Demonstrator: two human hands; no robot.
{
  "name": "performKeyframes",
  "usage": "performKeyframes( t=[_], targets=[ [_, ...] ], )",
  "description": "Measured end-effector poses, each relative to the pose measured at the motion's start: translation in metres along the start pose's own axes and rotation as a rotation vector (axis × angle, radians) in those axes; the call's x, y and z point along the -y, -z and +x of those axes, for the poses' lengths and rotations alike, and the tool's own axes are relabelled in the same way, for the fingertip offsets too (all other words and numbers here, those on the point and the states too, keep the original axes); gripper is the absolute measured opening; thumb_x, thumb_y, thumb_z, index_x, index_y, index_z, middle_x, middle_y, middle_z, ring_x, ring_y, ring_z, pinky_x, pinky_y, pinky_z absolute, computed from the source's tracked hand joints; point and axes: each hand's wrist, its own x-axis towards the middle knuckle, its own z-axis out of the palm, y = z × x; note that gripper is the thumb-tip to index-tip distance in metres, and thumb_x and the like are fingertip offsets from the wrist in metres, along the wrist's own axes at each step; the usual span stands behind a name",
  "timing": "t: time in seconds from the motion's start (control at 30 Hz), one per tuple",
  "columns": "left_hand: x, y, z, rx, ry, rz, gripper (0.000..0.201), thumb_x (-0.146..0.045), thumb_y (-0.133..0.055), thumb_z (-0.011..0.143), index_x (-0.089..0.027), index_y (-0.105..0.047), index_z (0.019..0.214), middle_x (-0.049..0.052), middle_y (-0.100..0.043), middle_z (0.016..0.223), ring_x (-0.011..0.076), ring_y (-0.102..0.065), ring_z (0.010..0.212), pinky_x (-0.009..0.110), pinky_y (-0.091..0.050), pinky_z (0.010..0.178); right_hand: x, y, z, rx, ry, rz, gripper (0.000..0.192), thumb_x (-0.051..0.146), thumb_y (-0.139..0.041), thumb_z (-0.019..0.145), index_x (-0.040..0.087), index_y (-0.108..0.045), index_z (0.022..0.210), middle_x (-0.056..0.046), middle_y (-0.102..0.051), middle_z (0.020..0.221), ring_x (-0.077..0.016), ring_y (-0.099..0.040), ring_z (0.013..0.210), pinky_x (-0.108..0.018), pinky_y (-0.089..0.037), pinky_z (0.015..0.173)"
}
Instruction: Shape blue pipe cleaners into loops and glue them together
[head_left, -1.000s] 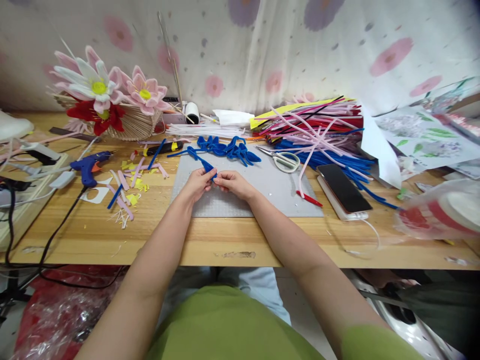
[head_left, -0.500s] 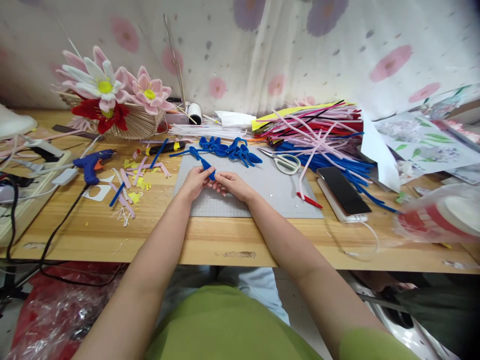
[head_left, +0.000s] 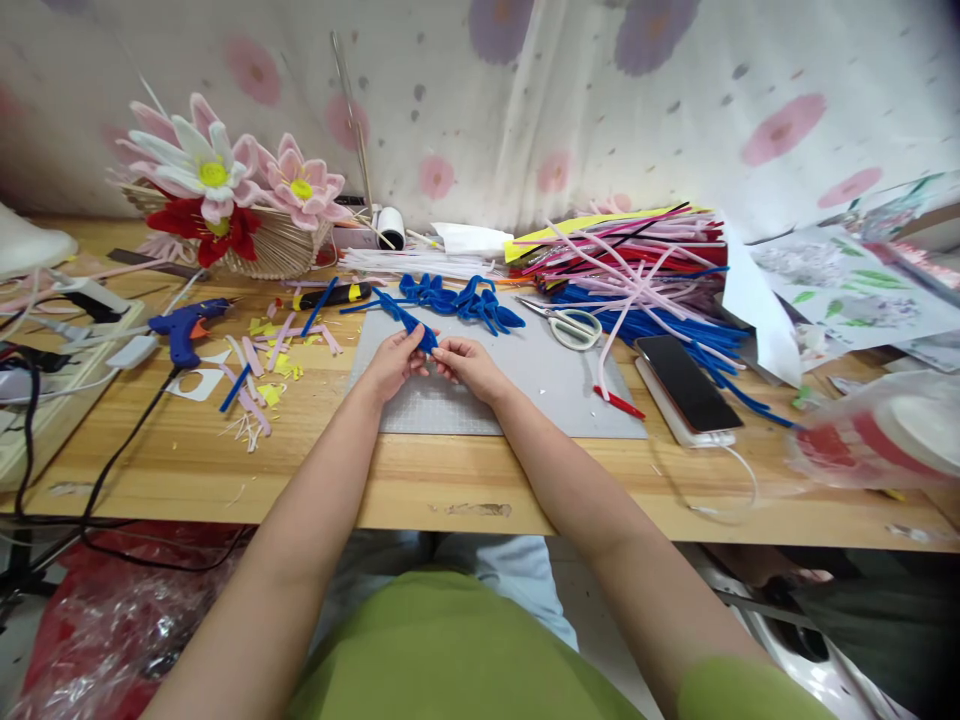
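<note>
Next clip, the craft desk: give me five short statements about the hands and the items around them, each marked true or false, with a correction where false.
1. Both hands, the left hand and the right hand, pinch the same blue pipe cleaner. True.
2. The hands work over a grey cutting mat. True.
3. The scissors are in the right hand. False: they lie on the mat, apart from both hands.
4. The blue glue gun lies on the person's left, on the wooden table. True.
5. The phone lies screen-up under the left hand. False: it lies to the right of the mat, away from the hands.
</note>
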Motion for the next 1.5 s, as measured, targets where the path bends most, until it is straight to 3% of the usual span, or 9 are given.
performKeyframes(
  t=[0.1, 0.17, 0.3, 0.53, 0.8, 0.93, 1.1, 1.3, 1.5],
  targets=[
    [-0.001, -0.001, 0.0, 0.0, -0.06, -0.029, 0.039, -0.046, -0.069, 0.065, -0.015, -0.06, 0.087, -0.009, -0.037, 0.045, 0.003, -0.035, 0.037, 0.015, -0.038, 0.038, 0.0, 0.001, 0.0, 0.016, -0.065, 0.02, 0.032, 0.045, -0.065, 0.065, 0.015, -0.056, 0.068, 0.005, -0.051, 0.05, -0.0034, -0.04, 0.041, -0.016, -0.025, 0.038],
    [0.001, -0.002, 0.002, -0.028, -0.067, -0.011, 0.036, -0.044, -0.071, 0.064, -0.015, -0.057, 0.082, -0.01, -0.036, 0.043, 0.0031, -0.033, 0.037, 0.017, -0.042, 0.041, 0.0, 0.001, -0.001, 0.013, -0.06, 0.021, 0.032, 0.045, -0.065, 0.065, 0.015, -0.056, 0.068, 0.005, -0.051, 0.051, -0.0036, -0.04, 0.042, -0.016, -0.026, 0.039],
    [0.006, -0.002, 0.004, -0.057, -0.015, 0.056, 0.035, -0.041, -0.072, 0.062, -0.016, -0.048, 0.066, -0.01, -0.038, 0.04, 0.0027, -0.033, 0.036, 0.021, -0.048, 0.047, 0.001, -0.002, -0.003, -0.012, 0.064, -0.048, 0.032, 0.046, -0.064, 0.067, 0.015, -0.055, 0.066, 0.004, -0.051, 0.053, -0.0047, -0.042, 0.046, -0.018, -0.029, 0.043],
    [0.007, 0.002, 0.002, 0.035, 0.072, 0.116, 0.034, -0.04, -0.072, 0.062, -0.015, -0.05, 0.068, -0.007, -0.044, 0.044, 0.0049, -0.04, 0.037, 0.02, -0.043, 0.042, 0.0, -0.005, -0.003, 0.018, 0.162, -0.115, 0.034, 0.048, -0.062, 0.07, 0.015, -0.056, 0.066, 0.003, -0.051, 0.055, -0.0065, -0.044, 0.052, -0.019, -0.033, 0.05],
    [0.006, -0.003, 0.0, -0.016, 0.033, 0.045, 0.033, -0.039, -0.074, 0.061, -0.014, -0.056, 0.074, -0.007, -0.044, 0.045, 0.0041, -0.04, 0.039, 0.018, -0.043, 0.043, 0.007, 0.005, -0.005, 0.141, -0.054, -0.104, 0.042, 0.056, -0.058, 0.07, 0.014, -0.058, 0.067, 0.0, -0.056, 0.057, -0.0065, -0.047, 0.047, -0.019, -0.033, 0.043],
    [0.0, -0.006, -0.002, -0.037, 0.031, 0.063, 0.035, -0.04, -0.071, 0.064, -0.013, -0.06, 0.084, -0.002, -0.055, 0.057, 0.007, -0.051, 0.048, 0.019, -0.046, 0.047, 0.007, 0.01, -0.004, 0.08, -0.094, -0.128, 0.035, 0.047, -0.062, 0.068, 0.014, -0.054, 0.061, 0.004, -0.051, 0.048, -0.0044, -0.041, 0.041, -0.018, -0.028, 0.04],
    [-0.01, 0.007, -0.002, -0.221, -0.063, 0.066, 0.029, -0.037, -0.068, 0.068, -0.013, -0.06, 0.081, 0.0, -0.058, 0.063, 0.0074, -0.054, 0.051, 0.02, -0.048, 0.047, 0.005, 0.026, -0.001, 0.049, -0.071, -0.091, 0.032, 0.038, -0.063, 0.067, 0.017, -0.045, 0.052, 0.008, -0.038, 0.039, -0.0028, -0.027, 0.035, -0.019, -0.016, 0.037],
    [-0.005, 0.003, -0.008, -0.005, 0.137, 0.196, 0.029, -0.023, -0.076, 0.059, -0.009, -0.064, 0.081, 0.005, -0.065, 0.069, 0.01, -0.059, 0.053, 0.025, -0.051, 0.053, 0.007, 0.032, 0.004, -0.225, 0.04, 0.029, 0.038, 0.043, -0.065, 0.066, 0.019, -0.037, 0.057, 0.009, -0.033, 0.041, -0.0031, -0.024, 0.036, -0.019, -0.015, 0.038],
    [0.009, -0.018, -0.009, -0.022, 0.092, 0.154, 0.029, -0.019, -0.078, 0.053, -0.01, -0.063, 0.075, 0.002, -0.064, 0.065, 0.0099, -0.06, 0.057, 0.025, -0.05, 0.06, 0.004, 0.012, 0.004, -0.247, 0.005, -0.121, 0.033, 0.039, -0.069, 0.062, 0.019, -0.049, 0.077, 0.007, -0.049, 0.055, -0.0046, -0.038, 0.045, -0.018, -0.026, 0.041]
  ],
)
